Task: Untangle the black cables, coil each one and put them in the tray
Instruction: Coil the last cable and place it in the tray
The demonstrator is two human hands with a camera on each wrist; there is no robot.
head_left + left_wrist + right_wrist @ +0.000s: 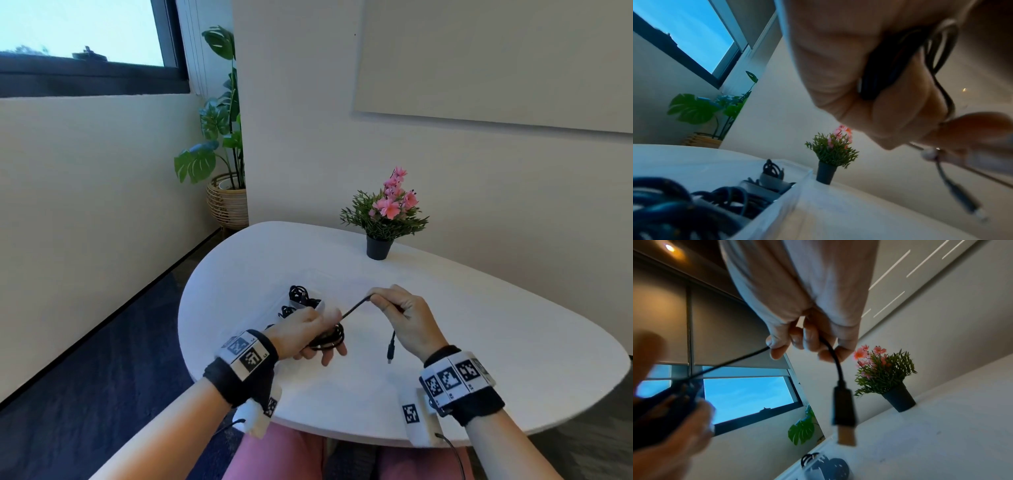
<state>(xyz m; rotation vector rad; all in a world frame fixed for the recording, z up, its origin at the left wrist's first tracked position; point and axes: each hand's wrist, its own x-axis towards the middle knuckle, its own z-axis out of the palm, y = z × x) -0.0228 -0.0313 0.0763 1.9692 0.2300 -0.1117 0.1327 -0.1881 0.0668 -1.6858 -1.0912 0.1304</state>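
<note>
My left hand (308, 334) grips a coil of black cable (330, 337) above the white table (479, 342); the loops (875, 68) cross its palm. From the coil a taut stretch (356, 307) runs up and right to my right hand (400, 313), whose fingers (809, 340) pinch it. The free end hangs below that hand and ends in a USB plug (390, 351) (844, 412). Behind my left hand a clear tray (789, 199) holds other coiled black cables (301, 296) (729, 199).
A small potted plant with pink flowers (382, 219) stands at the table's back edge by the wall. A large leafy plant in a wicker basket (219, 144) stands on the floor in the corner. The table's near edge is just above my knees.
</note>
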